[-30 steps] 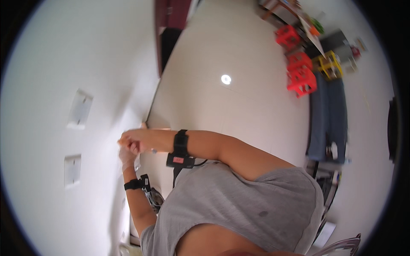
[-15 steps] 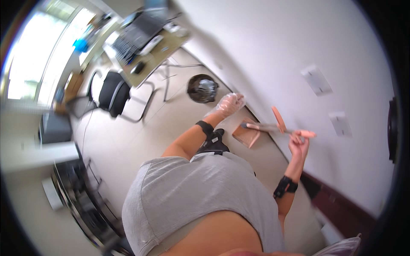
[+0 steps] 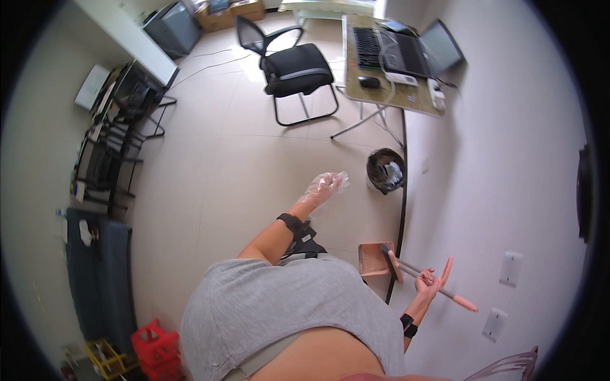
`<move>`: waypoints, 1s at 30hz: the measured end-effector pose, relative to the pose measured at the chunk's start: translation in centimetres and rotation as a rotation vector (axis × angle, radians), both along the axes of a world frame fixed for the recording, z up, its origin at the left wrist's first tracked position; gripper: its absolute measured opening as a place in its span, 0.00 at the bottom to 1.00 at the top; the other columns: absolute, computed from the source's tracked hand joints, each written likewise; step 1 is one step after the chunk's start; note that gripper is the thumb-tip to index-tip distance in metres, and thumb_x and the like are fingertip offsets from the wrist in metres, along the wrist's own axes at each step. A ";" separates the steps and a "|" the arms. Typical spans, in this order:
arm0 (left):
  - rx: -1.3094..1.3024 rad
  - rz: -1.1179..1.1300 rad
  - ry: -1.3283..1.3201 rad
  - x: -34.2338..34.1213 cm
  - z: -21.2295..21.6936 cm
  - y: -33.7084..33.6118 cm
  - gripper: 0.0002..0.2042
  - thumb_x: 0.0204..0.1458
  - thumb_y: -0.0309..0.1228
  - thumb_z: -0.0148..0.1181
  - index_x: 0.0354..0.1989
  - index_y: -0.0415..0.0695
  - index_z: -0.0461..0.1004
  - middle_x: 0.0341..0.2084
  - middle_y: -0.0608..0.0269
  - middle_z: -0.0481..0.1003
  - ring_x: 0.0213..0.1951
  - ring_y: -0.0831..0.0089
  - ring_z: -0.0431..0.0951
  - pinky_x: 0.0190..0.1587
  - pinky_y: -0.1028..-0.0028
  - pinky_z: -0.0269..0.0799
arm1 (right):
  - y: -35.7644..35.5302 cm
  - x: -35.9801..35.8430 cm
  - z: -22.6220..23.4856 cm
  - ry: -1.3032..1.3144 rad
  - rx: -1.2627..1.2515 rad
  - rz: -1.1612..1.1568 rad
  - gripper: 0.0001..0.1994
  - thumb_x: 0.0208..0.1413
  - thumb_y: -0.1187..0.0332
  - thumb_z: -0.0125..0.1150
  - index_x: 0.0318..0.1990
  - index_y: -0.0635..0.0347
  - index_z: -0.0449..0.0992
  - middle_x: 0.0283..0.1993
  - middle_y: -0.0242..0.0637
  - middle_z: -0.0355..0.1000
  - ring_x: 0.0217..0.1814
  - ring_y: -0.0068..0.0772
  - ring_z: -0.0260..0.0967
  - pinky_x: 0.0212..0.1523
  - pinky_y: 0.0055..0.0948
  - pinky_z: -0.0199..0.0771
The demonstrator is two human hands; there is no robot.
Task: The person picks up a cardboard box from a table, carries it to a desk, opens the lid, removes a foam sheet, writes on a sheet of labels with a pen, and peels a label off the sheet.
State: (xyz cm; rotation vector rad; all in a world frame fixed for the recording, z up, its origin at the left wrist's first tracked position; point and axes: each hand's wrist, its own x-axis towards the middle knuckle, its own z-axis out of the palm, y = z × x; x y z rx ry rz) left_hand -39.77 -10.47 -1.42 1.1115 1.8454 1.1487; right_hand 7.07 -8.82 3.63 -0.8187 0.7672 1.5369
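Observation:
My left hand [image 3: 325, 183] wears a loose clear plastic glove and is held out over the floor, fingers curled closed; anything inside the fist is hidden. To its right stands a round bin [image 3: 386, 171] with a dark liner and crumpled, pale plastic in it. Beside the wall, my right hand [image 3: 427, 282] is closed around the handles of a broom and a dustpan. Both have pink grips at their upper ends. The pink dustpan [image 3: 372, 260] hangs low or stands at floor level, with the broom's grey bristles [image 3: 385, 249] at its edge.
Ahead are a folding table [image 3: 372, 94] with a laptop and mouse, and a black chair [image 3: 298, 68]. The white wall [image 3: 483, 190] runs along my right. Dark stacked furniture [image 3: 105, 159] lines the left, with a red plastic stool [image 3: 155, 349] at lower left.
My view has swung round, so table, chair and bin appear farther right. My left hand has moved away from the dustpan. My right hand keeps the broom and dustpan, their handles now tilted differently.

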 end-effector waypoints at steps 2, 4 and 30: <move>0.033 0.085 -0.232 -2.6 3.1 -0.2 0.16 0.52 0.41 0.46 0.37 0.39 0.71 0.24 0.62 0.73 0.26 0.74 0.72 0.31 0.74 0.68 | 1.9 -3.5 0.3 0.004 0.010 0.068 0.27 0.58 0.57 0.36 0.54 0.75 0.49 0.27 0.36 0.63 0.16 0.22 0.51 0.18 0.20 0.52; 0.080 0.186 -0.353 -6.6 4.4 -2.0 0.16 0.52 0.40 0.46 0.36 0.39 0.71 0.24 0.63 0.73 0.24 0.76 0.71 0.29 0.75 0.68 | 4.3 -8.4 1.1 -0.014 0.098 0.177 0.26 0.58 0.57 0.36 0.54 0.75 0.51 0.27 0.35 0.62 0.17 0.21 0.51 0.18 0.20 0.52; -0.160 1.146 -0.132 -50.1 13.3 -21.0 0.23 0.53 0.48 0.40 0.25 0.37 0.69 0.21 0.49 0.69 0.27 0.61 0.70 0.30 0.63 0.65 | 14.1 -76.1 5.8 0.202 0.259 1.265 0.18 0.53 0.66 0.37 0.43 0.72 0.67 0.12 0.23 0.50 0.12 0.15 0.45 0.20 0.20 0.53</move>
